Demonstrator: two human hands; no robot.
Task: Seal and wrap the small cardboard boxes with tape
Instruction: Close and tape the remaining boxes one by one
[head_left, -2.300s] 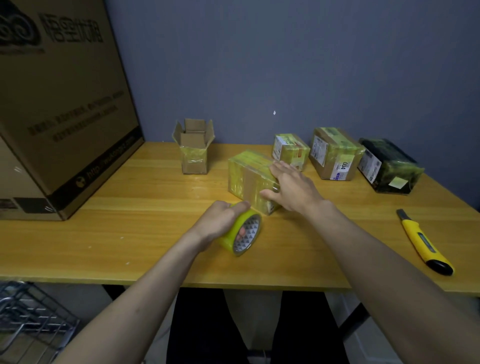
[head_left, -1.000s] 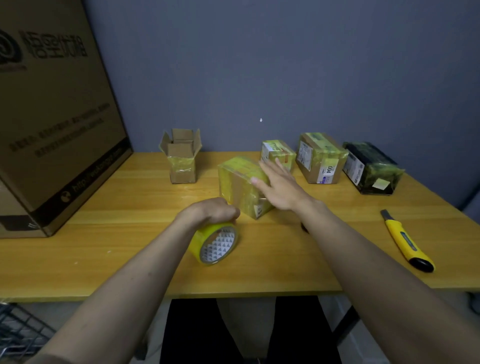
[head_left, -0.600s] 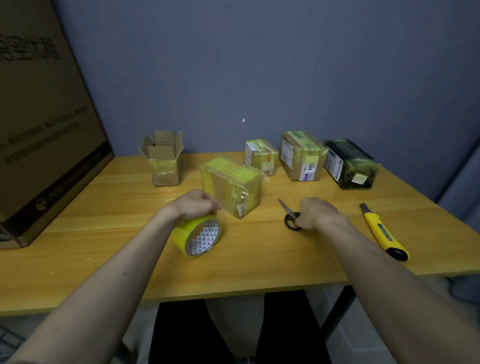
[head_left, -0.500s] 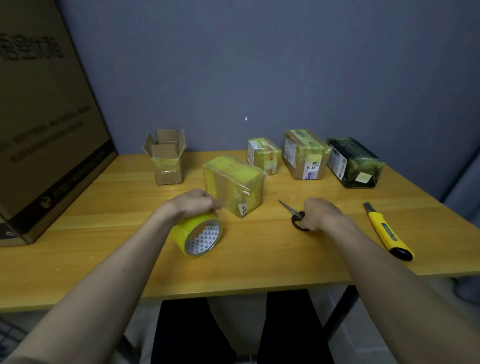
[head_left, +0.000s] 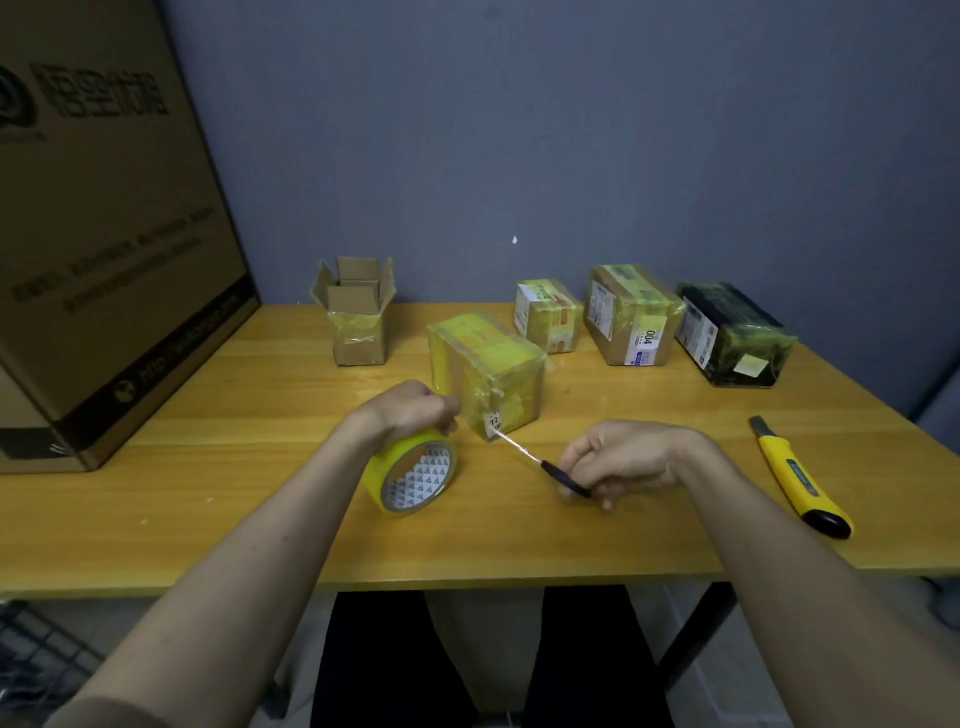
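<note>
As I work from the left of the wooden table (head_left: 208, 499), one small brown cardboard box with open flaps (head_left: 356, 312) stands unsealed, only its lower half banded. My left hand (head_left: 410, 410) has its fingers curled over the one yellow tape roll (head_left: 413, 473); a strip seems to run from it to the yellow-wrapped box in the middle (head_left: 485, 371), though I cannot tell clearly. My right hand (head_left: 618, 457) pinches the single pair of black-handled scissors (head_left: 540, 462), blade tip at that box's near corner, so I judge the cut is next. Behind stand three finished parcels: a small yellow-taped box (head_left: 548, 317), a brown box labelled 004 (head_left: 631, 314), a dark wrapped box (head_left: 730, 332). One yellow utility knife (head_left: 800, 480) lies far right. Five boxes: four wrapped, one left.
</note>
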